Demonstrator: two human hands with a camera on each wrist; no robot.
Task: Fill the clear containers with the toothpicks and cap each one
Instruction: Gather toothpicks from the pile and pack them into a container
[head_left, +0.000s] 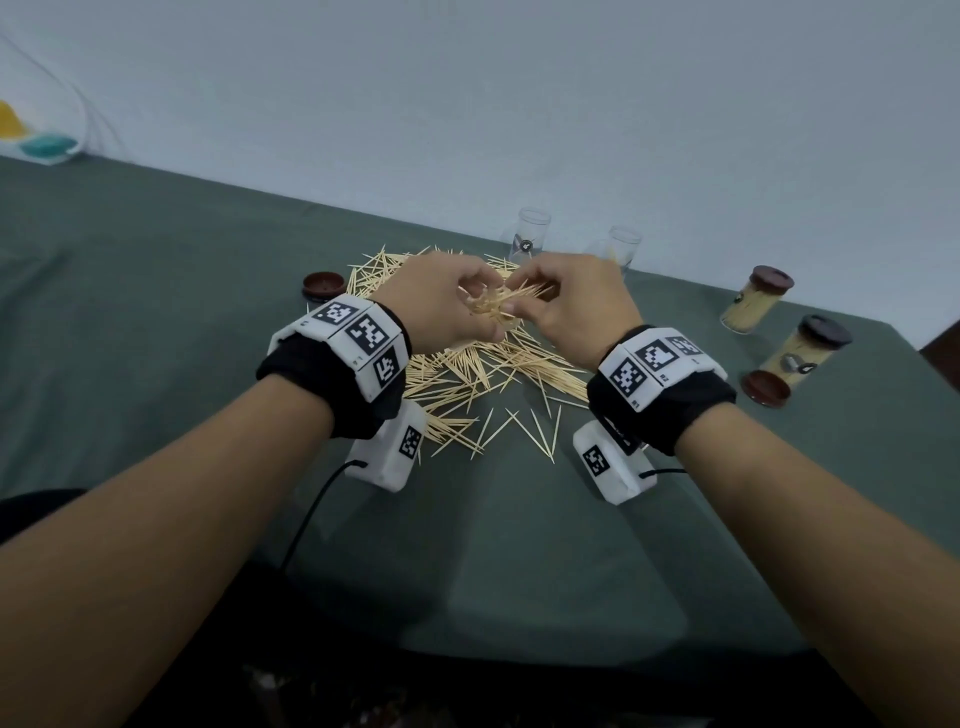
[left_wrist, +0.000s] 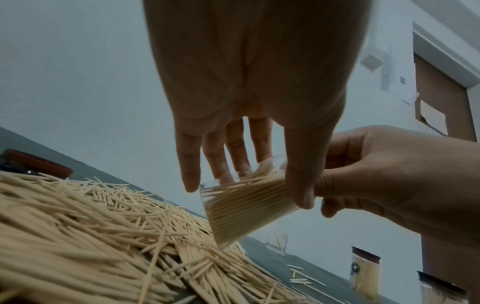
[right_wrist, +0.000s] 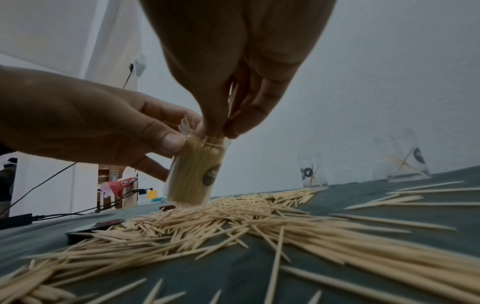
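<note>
Wooden toothpicks (head_left: 457, 384) lie in a big loose pile on the green counter (head_left: 156, 312), right in front of you. You hold one clear jar (right_wrist: 193, 174) above the far part of the pile, at about 12 o'clock from your wrists. Your left hand (head_left: 441, 306) wraps around the jar near its top, thumb on the near side, so the jar does not tip while you load it. The jar leans a little toward your right hand, which makes the open mouth easy to reach. Your right hand (head_left: 571, 306) pinches a small bunch of toothpicks and pushes them down into that mouth. The jar looks almost full, so the last sticks probably need a gentle squeeze to slide in straight.

Two empty jars (head_left: 532, 231) stand at about 1 o'clock, near the wall, waiting their turn. Each has only a few stray sticks inside. Two full, capped jars (head_left: 756, 306) sit at about 3 o'clock, out of the way. One brown cap (head_left: 323, 285) rests at 10 o'clock beside the pile, and another cap (head_left: 766, 388) sits at 3 o'clock by the finished jars. The near cap is likely the one for this jar.
</note>
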